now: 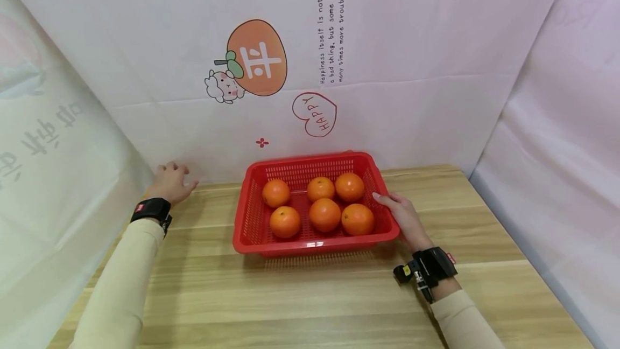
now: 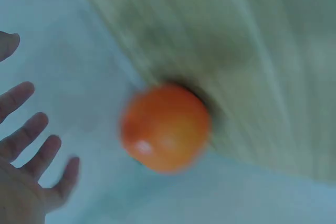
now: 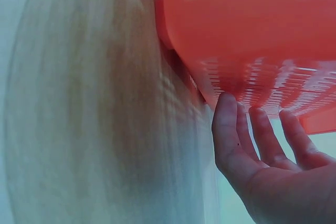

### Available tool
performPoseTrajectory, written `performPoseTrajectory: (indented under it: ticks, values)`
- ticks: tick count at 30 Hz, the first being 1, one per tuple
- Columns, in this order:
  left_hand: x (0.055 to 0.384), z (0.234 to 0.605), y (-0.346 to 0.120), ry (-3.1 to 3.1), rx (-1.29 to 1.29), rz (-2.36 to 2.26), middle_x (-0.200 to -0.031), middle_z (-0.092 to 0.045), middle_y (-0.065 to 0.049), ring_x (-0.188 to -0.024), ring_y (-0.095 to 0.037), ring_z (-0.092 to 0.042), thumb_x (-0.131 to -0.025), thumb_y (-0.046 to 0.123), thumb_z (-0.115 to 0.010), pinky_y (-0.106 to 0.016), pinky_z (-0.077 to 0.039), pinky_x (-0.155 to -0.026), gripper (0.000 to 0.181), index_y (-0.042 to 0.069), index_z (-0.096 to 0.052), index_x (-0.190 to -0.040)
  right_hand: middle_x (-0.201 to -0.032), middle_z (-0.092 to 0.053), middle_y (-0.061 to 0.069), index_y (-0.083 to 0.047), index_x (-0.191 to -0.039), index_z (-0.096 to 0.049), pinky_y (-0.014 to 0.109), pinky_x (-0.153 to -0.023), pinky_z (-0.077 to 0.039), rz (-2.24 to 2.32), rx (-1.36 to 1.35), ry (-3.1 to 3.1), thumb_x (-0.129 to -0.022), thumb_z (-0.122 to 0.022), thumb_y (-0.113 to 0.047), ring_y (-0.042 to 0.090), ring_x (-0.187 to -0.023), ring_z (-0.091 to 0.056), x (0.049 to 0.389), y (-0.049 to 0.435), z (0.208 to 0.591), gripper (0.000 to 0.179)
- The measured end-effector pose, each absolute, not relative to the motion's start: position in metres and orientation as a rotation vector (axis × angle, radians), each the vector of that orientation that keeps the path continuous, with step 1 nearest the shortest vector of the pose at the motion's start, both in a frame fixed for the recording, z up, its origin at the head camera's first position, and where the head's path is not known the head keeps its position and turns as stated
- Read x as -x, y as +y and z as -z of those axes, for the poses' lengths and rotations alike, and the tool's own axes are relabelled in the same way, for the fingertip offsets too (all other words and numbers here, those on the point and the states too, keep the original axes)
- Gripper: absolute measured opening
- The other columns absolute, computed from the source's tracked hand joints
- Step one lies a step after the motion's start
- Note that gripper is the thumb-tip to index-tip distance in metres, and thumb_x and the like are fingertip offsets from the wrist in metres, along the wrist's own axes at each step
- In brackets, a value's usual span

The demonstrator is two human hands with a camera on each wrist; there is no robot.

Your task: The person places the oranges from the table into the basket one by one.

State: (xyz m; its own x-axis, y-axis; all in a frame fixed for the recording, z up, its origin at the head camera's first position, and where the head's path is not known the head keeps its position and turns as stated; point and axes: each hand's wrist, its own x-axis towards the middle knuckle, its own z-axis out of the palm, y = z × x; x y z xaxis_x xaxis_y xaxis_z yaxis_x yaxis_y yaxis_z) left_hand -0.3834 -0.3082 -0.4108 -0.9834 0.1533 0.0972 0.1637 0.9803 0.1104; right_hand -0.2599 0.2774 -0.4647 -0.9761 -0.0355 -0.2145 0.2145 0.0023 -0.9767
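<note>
A red plastic basket (image 1: 252,209) with slotted walls holds several oranges (image 1: 325,215). My right hand (image 1: 406,217) grips its right side in the head view, thumb over the rim. In the right wrist view, the fingers (image 3: 269,140) of that hand lie against the slotted outer wall. Off to the left, near the table's back edge, my left hand (image 1: 169,183) has its fingers spread and holds nothing. A single orange (image 2: 165,128), blurred, sits by the table edge in the left wrist view, apart from the fingers; the left wrist mostly hides it in the head view.
The wood-grain table (image 1: 310,306) meets a white printed cloth (image 1: 387,123) at the back. More white cloth hangs along the left and right sides. A sliver of orange colour shows behind the basket's far rim.
</note>
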Motion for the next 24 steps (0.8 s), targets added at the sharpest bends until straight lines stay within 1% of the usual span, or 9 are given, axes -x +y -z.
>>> performPoseTrajectory:
  ticks: [3,5,8,10,12,14,18,24]
  values:
    - [0.381,0.419,-0.327,-3.078,0.127,0.168,-0.14,-0.037,-0.051,-0.13,-0.076,-0.032,-0.101,0.036,-0.059,-0.08,-0.039,-0.102,0.062,-0.015,-0.05,-0.134,-0.157,-0.052,0.019,-0.014,-0.16,-0.041,0.033,-0.096,-0.061,2.095,-0.191,2.08,-0.102,-0.061,-0.055,0.006,-0.109,-0.071,0.26,0.278,0.467,0.074]
    - [0.379,0.424,-0.339,-3.105,0.047,0.176,-0.142,-0.031,-0.053,-0.131,-0.079,-0.028,-0.099,0.04,-0.06,-0.085,-0.037,-0.099,0.07,-0.015,-0.044,-0.139,-0.156,-0.053,0.018,-0.014,-0.16,-0.041,0.032,-0.096,-0.061,2.096,-0.197,2.075,-0.102,-0.061,-0.055,0.006,-0.109,-0.07,0.261,0.278,0.468,0.074]
    - [0.374,0.431,-0.355,-3.128,-0.023,0.182,-0.145,-0.027,-0.05,-0.128,-0.08,-0.029,-0.099,0.05,-0.059,-0.088,-0.04,-0.089,0.079,-0.011,-0.038,-0.145,-0.157,-0.053,0.018,-0.014,-0.16,-0.041,0.033,-0.096,-0.061,2.093,-0.185,2.084,-0.101,-0.061,-0.056,0.007,-0.11,-0.07,0.262,0.279,0.469,0.075]
    - [0.37,0.432,-0.362,-3.135,-0.034,0.194,-0.146,-0.026,-0.048,-0.123,-0.078,-0.033,-0.098,0.052,-0.059,-0.085,-0.043,-0.083,0.083,-0.009,-0.035,-0.149,-0.157,-0.053,0.017,-0.015,-0.16,-0.041,0.033,-0.096,-0.061,2.093,-0.182,2.086,-0.101,-0.062,-0.056,0.008,-0.111,-0.07,0.263,0.28,0.469,0.075]
    - [0.367,0.43,-0.364,-3.139,-0.029,0.216,-0.146,-0.025,-0.047,-0.117,-0.076,-0.035,-0.097,0.052,-0.06,-0.082,-0.045,-0.08,0.085,-0.009,-0.033,-0.151,-0.157,-0.053,0.018,-0.015,-0.161,-0.041,0.032,-0.096,-0.061,2.096,-0.174,2.088,-0.102,-0.061,-0.055,0.008,-0.111,-0.07,0.263,0.28,0.47,0.074]
    - [0.366,0.429,-0.366,-3.144,-0.033,0.233,-0.146,-0.024,-0.047,-0.116,-0.075,-0.035,-0.097,0.05,-0.061,-0.081,-0.045,-0.08,0.085,-0.008,-0.032,-0.152,-0.157,-0.052,0.018,-0.014,-0.161,-0.041,0.032,-0.096,-0.061,2.096,-0.167,2.091,-0.103,-0.06,-0.054,0.008,-0.111,-0.07,0.263,0.281,0.469,0.074]
    - [0.367,0.43,-0.366,-3.148,-0.019,0.257,-0.148,-0.023,-0.045,-0.117,-0.076,-0.035,-0.097,0.046,-0.062,-0.081,-0.045,-0.08,0.082,-0.008,-0.032,-0.151,-0.157,-0.052,0.018,-0.015,-0.161,-0.041,0.032,-0.096,-0.061,2.102,-0.172,2.086,-0.102,-0.061,-0.054,0.007,-0.11,-0.07,0.262,0.281,0.469,0.073]
    - [0.367,0.436,-0.367,-3.163,0.025,0.286,-0.15,-0.024,-0.044,-0.12,-0.081,-0.031,-0.098,0.045,-0.062,-0.085,-0.043,-0.086,0.081,-0.01,-0.031,-0.149,-0.156,-0.053,0.018,-0.014,-0.16,-0.042,0.032,-0.096,-0.061,2.102,-0.184,2.081,-0.102,-0.062,-0.055,0.007,-0.109,-0.071,0.262,0.279,0.468,0.074]
